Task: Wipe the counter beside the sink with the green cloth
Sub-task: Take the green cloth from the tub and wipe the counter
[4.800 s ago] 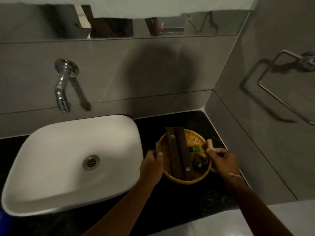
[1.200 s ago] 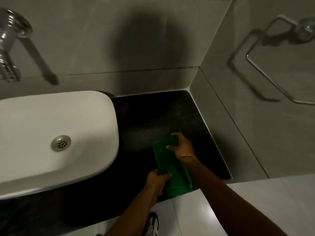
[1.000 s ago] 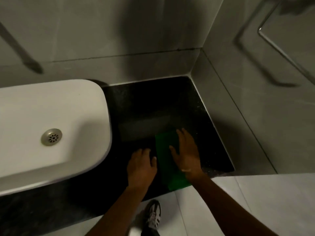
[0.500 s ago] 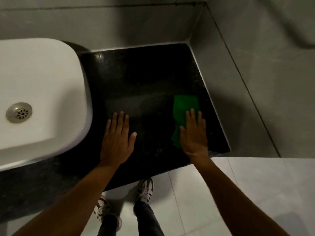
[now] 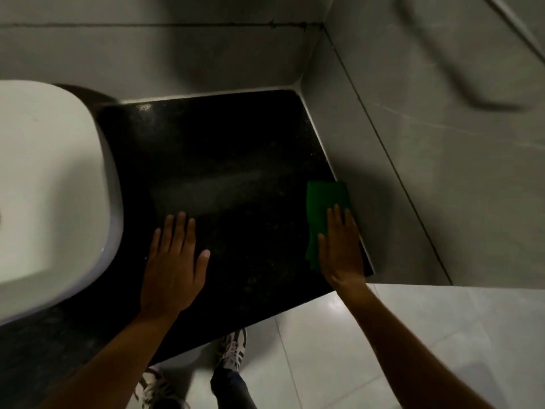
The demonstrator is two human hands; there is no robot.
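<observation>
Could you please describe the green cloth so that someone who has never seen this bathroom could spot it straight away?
Start at the white sink, then cross the black counter to its far right edge by the grey wall. There the green cloth lies flat under the right hand. It is the only brightly coloured thing there.

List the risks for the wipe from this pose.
1. The green cloth sits against the right wall; the right hand covers only its near part, so the far end may fold.
2. It lies near the counter front edge and could slide off.
3. The left hand lies in the unwiped path.
</observation>
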